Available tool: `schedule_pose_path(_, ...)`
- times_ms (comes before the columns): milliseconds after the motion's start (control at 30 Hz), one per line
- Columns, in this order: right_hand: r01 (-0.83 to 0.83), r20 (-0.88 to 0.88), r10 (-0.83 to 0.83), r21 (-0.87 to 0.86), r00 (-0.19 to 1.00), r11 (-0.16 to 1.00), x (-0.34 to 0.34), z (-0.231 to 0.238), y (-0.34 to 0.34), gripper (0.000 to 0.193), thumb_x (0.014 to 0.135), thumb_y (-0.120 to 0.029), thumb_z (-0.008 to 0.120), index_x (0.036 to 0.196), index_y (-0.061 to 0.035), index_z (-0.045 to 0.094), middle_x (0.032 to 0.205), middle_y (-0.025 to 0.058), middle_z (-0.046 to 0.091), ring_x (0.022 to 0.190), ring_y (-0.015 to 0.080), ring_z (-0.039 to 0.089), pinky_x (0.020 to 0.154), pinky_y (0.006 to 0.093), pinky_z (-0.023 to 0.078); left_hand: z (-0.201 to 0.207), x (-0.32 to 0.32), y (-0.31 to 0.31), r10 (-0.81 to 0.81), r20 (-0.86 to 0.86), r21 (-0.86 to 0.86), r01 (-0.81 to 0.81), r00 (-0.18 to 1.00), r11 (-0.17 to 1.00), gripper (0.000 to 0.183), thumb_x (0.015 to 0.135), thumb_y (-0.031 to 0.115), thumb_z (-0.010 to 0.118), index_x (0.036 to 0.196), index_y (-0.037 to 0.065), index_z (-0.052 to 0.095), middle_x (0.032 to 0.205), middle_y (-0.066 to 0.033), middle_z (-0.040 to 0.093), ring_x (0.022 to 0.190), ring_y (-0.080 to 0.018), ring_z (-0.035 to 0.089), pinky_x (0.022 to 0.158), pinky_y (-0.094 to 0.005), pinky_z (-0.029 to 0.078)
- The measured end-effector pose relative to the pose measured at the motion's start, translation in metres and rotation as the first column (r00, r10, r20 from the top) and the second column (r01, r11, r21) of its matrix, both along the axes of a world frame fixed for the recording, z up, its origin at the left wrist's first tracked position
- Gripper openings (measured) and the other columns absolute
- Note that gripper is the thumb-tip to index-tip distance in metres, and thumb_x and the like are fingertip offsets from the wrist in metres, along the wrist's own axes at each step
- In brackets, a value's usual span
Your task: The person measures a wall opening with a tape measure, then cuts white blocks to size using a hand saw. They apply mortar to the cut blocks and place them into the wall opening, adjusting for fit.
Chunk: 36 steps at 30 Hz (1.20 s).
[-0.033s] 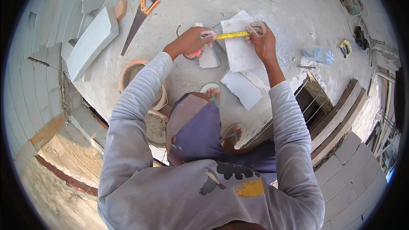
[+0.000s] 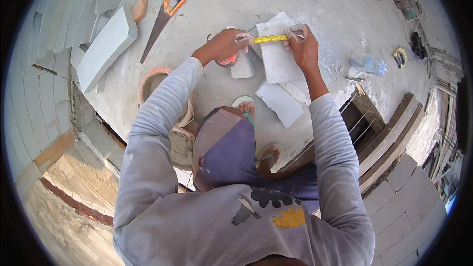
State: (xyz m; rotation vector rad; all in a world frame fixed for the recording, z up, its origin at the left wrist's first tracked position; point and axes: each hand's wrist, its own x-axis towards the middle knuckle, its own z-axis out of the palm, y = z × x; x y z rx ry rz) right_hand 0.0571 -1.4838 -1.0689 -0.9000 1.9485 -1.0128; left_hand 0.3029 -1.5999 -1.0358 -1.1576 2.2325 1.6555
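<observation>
A yellow tape measure blade (image 2: pixel 271 39) is stretched between my two hands, over a pale, roughly square slab of block (image 2: pixel 281 64). My left hand (image 2: pixel 227 44) pinches the blade's left part, and my right hand (image 2: pixel 302 45) has its fingers closed on the right end, above the slab's upper right edge. Partly hidden under my left hand is a red and black object (image 2: pixel 228 61); whether it is the tape's case I cannot make out. Beside it a narrow block piece (image 2: pixel 243 68) rests on the floor. Nearer my feet lies another broken slab (image 2: pixel 280 104).
An orange-handled handsaw (image 2: pixel 158 32) and a long white block (image 2: pixel 109 51) lie to the left. Mortar-stained buckets (image 2: pixel 144 84) stand by my left forearm. At right are a plastic bottle (image 2: pixel 375 66), a yellow-black tool (image 2: pixel 399 57) and a floor opening (image 2: pixel 355 113) with bars, beside timber planks (image 2: pixel 391 143).
My left hand has shifted slightly to the right, covering a little more of the narrow block piece. My right hand and the slab have barely moved.
</observation>
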Motion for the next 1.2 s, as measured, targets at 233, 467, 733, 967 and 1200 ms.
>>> schedule_pose_path(233,-0.267,-0.468,0.156,-0.18,0.87,0.947,-0.016,-0.012,0.009,0.028,0.093,-0.01,0.074,0.122,-0.0063,0.072,0.113,0.0136,0.069,0.089,0.0267,0.072,0.084,0.0372,0.058,-0.022,-0.003,-0.023,-0.028,0.014,-0.027,0.028,1.0,0.999,0.037,0.105,0.037,0.058,0.125,0.011,0.074,0.086,-0.0015,0.076,0.07,-0.0133,0.062,0.074,-0.0319,0.05)
schedule_pose_path(467,-0.178,-0.417,0.107,-0.133,0.902,0.975,-0.002,-0.015,0.002,0.021,0.092,-0.007,0.071,0.113,-0.0058,0.073,0.11,0.0164,0.069,0.095,0.0305,0.07,0.084,0.0386,0.057,-0.025,-0.01,-0.024,0.014,0.0,-0.002,-0.014,1.0,1.0,0.041,0.107,0.041,0.056,0.134,0.012,0.069,0.082,-0.0033,0.07,0.049,-0.0142,0.062,0.052,-0.0305,0.052)
schedule_pose_path(733,-0.203,-0.58,0.014,-0.261,0.814,0.944,-0.001,-0.045,0.0,0.021,0.089,-0.005,0.075,0.109,-0.0017,0.072,0.107,0.0164,0.071,0.095,0.0317,0.07,0.084,0.0395,0.057,-0.041,-0.012,-0.03,-0.029,0.007,-0.149,0.029,1.0,0.988,0.043,0.106,0.044,0.057,0.132,0.014,0.07,0.078,-0.0043,0.068,0.063,-0.0152,0.063,0.065,-0.0357,0.054)
schedule_pose_path(967,-0.244,-0.608,0.028,-0.275,0.793,0.93,0.002,-0.036,-0.004,0.022,0.087,-0.005,0.077,0.109,-0.0026,0.072,0.105,0.0168,0.071,0.096,0.0349,0.069,0.088,0.0414,0.057,-0.027,-0.015,-0.026,0.03,0.059,-0.103,-0.024,0.998,0.994,0.039,0.102,0.043,0.061,0.123,0.014,0.075,0.077,-0.0028,0.071,0.068,-0.0167,0.064,0.074,-0.0339,0.053)
schedule_pose_path(1200,-0.236,-0.663,0.008,-0.255,0.749,0.938,0.005,-0.036,-0.004,0.024,0.086,-0.005,0.078,0.109,-0.0011,0.071,0.105,0.0176,0.071,0.098,0.0356,0.069,0.088,0.0437,0.055,-0.032,-0.018,-0.028,0.023,0.055,-0.183,-0.013,0.998,0.983,0.038,0.099,0.042,0.061,0.122,0.015,0.077,0.08,-0.0021,0.074,0.069,-0.0173,0.066,0.074,-0.0352,0.053)
